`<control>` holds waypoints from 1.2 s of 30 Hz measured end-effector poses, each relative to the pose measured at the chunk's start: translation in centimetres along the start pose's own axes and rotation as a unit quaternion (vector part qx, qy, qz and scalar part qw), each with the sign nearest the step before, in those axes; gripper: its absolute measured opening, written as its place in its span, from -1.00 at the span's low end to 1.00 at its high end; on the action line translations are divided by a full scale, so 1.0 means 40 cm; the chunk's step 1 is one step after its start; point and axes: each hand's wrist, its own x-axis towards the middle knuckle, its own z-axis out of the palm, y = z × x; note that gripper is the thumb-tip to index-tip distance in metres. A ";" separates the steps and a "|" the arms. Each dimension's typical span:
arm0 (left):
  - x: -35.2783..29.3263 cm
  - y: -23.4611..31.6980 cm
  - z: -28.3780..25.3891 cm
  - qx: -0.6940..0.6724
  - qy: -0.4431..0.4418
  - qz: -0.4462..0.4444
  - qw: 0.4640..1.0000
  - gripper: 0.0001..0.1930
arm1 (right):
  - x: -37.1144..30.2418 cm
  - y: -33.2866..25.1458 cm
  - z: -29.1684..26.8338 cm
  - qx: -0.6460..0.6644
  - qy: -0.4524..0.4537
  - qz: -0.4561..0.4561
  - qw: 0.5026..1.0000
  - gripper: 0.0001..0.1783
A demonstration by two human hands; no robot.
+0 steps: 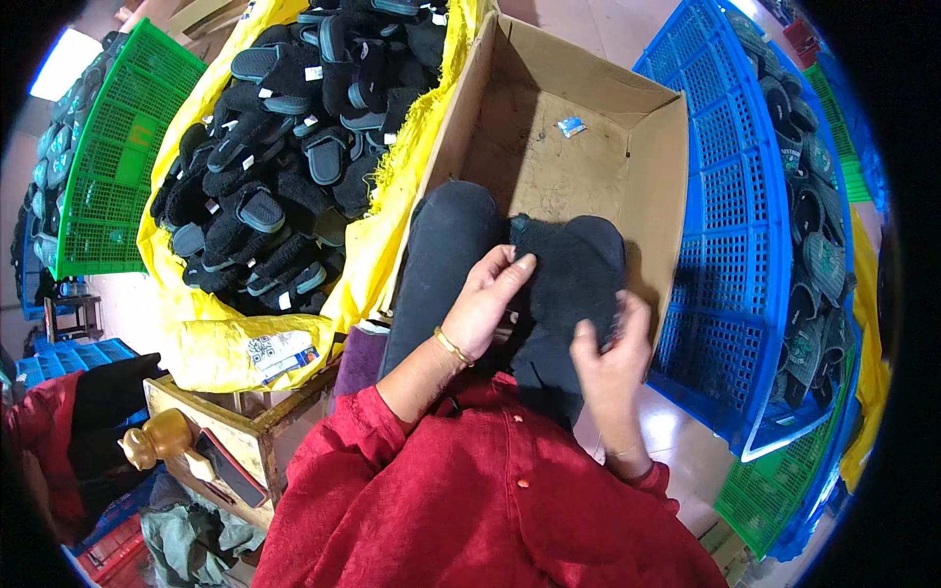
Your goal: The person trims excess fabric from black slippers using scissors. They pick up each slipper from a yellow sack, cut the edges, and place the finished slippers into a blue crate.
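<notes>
My left hand and right hand clamped on one black slipper, long axis near-far, toe far; one box beyond.

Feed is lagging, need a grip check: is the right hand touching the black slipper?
Touching. The head view shows the right hand with its fingers laid on the black slipper; no gap is visible. The left hand is on it too.
</notes>
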 end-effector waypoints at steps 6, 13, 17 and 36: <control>-0.023 0.022 0.016 0.038 0.015 -0.041 0.998 -0.79 | 0.020 0.002 0.012 0.067 -0.053 0.099 0.991 -0.48; -0.053 0.050 0.034 0.040 0.002 0.001 0.999 -0.93 | 0.049 -0.070 -0.023 0.107 -0.052 0.062 0.991 -0.50; -0.044 0.078 0.023 -0.025 0.041 -0.111 0.993 -0.89 | 0.027 -0.063 -0.026 0.097 -0.074 0.080 0.989 -0.46; -0.063 0.144 -0.047 0.460 -0.028 0.104 0.881 -0.74 | -0.005 0.006 0.058 0.199 -0.232 0.103 0.947 -0.54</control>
